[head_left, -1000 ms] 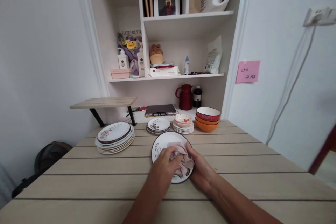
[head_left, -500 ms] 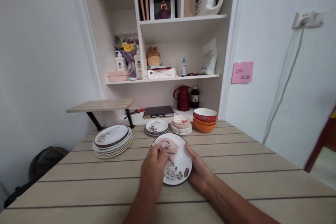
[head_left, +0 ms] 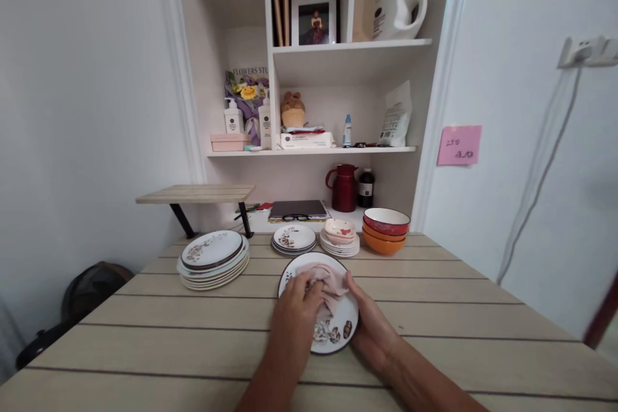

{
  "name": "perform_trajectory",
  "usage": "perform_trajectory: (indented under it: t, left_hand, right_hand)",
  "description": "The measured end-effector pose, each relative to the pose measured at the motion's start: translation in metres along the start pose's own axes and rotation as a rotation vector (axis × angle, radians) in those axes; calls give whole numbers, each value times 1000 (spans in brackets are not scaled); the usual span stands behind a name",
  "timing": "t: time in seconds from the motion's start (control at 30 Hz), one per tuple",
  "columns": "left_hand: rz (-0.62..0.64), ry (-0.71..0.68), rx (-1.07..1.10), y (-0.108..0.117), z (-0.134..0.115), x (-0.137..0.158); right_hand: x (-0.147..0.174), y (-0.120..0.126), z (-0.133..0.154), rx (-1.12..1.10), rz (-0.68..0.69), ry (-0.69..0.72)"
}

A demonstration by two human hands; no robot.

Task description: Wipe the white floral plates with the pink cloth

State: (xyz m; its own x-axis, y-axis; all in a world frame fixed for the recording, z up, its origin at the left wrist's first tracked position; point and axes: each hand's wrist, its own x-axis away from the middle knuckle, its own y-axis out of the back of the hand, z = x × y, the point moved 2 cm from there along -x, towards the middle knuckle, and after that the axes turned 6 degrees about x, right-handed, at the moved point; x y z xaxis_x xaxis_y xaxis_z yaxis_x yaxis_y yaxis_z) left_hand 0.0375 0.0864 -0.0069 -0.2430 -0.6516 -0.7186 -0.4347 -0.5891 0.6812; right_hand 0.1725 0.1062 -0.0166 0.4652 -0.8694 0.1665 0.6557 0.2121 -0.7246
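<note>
A person's left hand (head_left: 295, 317) presses a crumpled pink cloth (head_left: 329, 286) onto a white plate (head_left: 338, 328) with a dark rim and a brown flower print, fingers curled down over the fabric. The right hand (head_left: 371, 328) cups the plate's right edge, fingers closed against the rim, steadying it. The plate lies flat on the pale slatted wooden desk (head_left: 434, 322), near its middle and close to the person.

Beyond it, to the left, sits a stack of large patterned plates (head_left: 213, 257). Straight behind stands a lower stack of small plates (head_left: 294, 239), and just beside that a second small stack topped by a pink dish (head_left: 339, 230). To the right, red and orange bowls (head_left: 385, 229) nest together.

At the desk's far edge, a dark notebook (head_left: 298, 208) carries a pair of glasses, with a red jug (head_left: 344, 188) and a dark bottle (head_left: 365, 187) alongside. A small wooden riser (head_left: 196, 194) stands to the left. Shelves above hold pump bottles, a bouquet, a framed photo (head_left: 316, 20) and a white kettle (head_left: 400, 9). A pink note (head_left: 458, 145) is stuck on the right wall.
</note>
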Motion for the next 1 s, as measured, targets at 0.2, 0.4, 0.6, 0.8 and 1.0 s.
perform_trajectory:
  t: [0.2,0.4,0.6,0.8,1.0]
  left_hand:
    - [34,77,67,-6,4,3]
    - [33,50,120,-8,1,7]
    - [-42,-27,123,-8,3,8]
    - [55,89,197,-9,-2,2]
    - [129,-24,158,-14,-19,-1]
  right_hand:
    - [-6,7,6,-37,4,25]
    - [-8,8,7,-55,76,-1]
    - [-9,5,5,-50,98,15]
    - [-11,8,5,-33,73,18]
    - [-6,3,2,-19,83,15]
